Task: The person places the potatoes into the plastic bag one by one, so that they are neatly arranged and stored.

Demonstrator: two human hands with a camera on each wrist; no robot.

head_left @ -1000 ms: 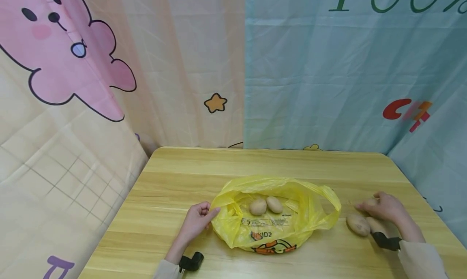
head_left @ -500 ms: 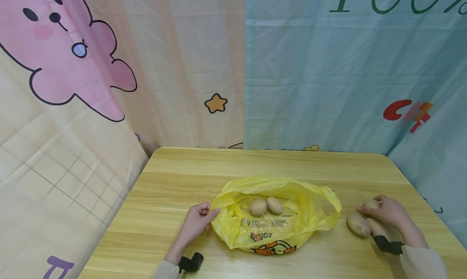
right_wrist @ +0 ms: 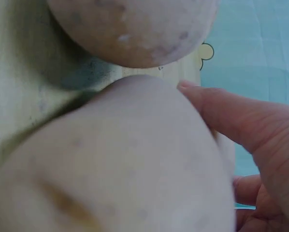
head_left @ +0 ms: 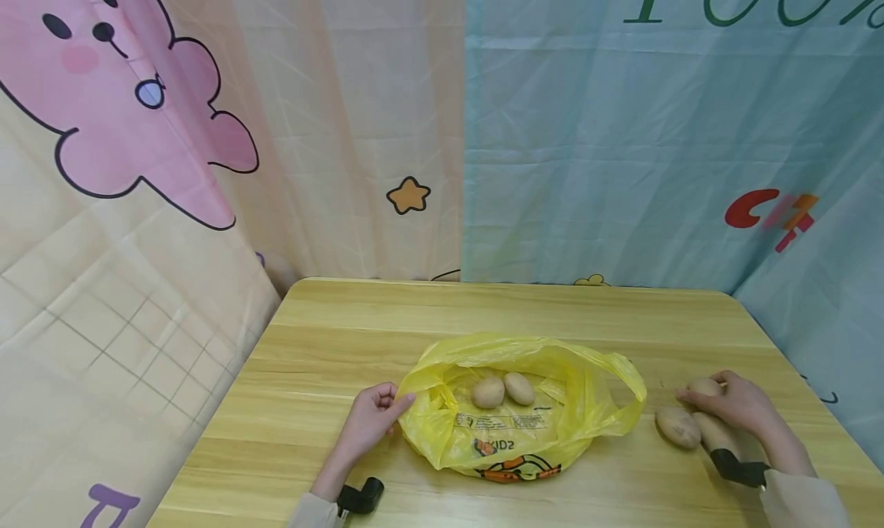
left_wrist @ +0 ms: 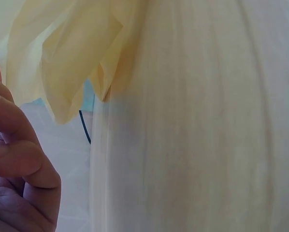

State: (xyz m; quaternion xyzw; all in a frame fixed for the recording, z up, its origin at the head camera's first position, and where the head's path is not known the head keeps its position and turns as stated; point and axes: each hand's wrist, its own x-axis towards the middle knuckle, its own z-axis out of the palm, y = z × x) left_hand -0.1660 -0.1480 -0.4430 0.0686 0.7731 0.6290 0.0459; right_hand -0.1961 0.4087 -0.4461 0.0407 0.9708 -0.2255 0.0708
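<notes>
A yellow plastic bag point(head_left: 587, 417) lies on the table with its mouth spread. Two potatoes point(head_left: 488, 392) rest inside it, side by side. My left hand point(head_left: 369, 420) pinches the bag's left rim, thumb on top; in the left wrist view, curled fingers point(left_wrist: 19, 162) show beside the yellow folds. To the right of the bag, my right hand point(head_left: 742, 405) has thumb and fingers around a potato point(head_left: 703, 386) on the table. Two more potatoes lie closer to me: one spotted point(head_left: 678, 427), the other point(head_left: 714, 432) partly under the wrist. Potatoes loom large in the right wrist view.
The wooden table point(head_left: 331, 328) has its back edge against a patterned curtain point(head_left: 587, 152), which also hangs at both sides. A black wrist camera point(head_left: 362, 497) sits on the left wrist and another point(head_left: 739, 468) on the right.
My right hand has shifted slightly right and towards me, and more of the potato at its fingers shows. The left hand and the bag have hardly moved.
</notes>
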